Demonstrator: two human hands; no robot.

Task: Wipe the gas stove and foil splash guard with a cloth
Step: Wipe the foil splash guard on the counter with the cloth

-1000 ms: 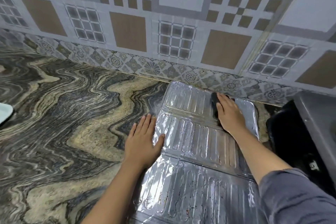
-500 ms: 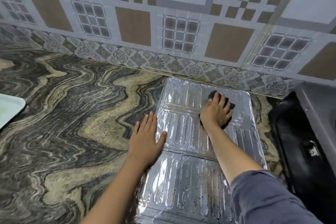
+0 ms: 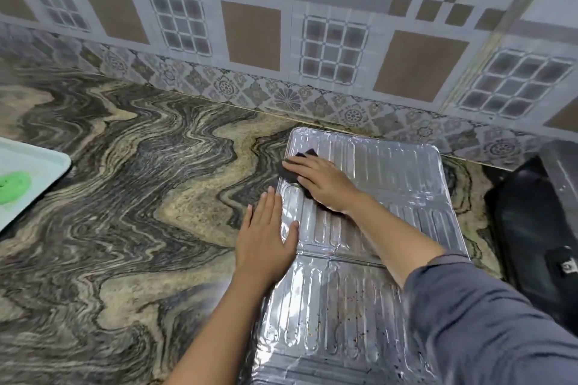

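Note:
The ribbed foil splash guard [image 3: 391, 172] lies flat on the marble counter, folded into panels; the near panel carries brown specks. My right hand [image 3: 325, 184] presses a dark cloth [image 3: 292, 170] flat onto the far panel's left edge, most of the cloth hidden under my fingers. My left hand [image 3: 266, 241] rests palm down on the guard's left edge, fingers on the counter, thumb on the foil. The black gas stove [image 3: 531, 228] sits at the right edge, only partly in view.
The swirled marble counter [image 3: 140, 212] stretches left. A pale tray [image 3: 47, 166] holding a green object [image 3: 14, 186] sits at the far left edge. A patterned tiled wall [image 3: 281, 40] runs along the back of the counter.
My right hand has slid the cloth leftward across the far foil panel, from its right side to its left edge. My left hand has stayed on the guard's left edge.

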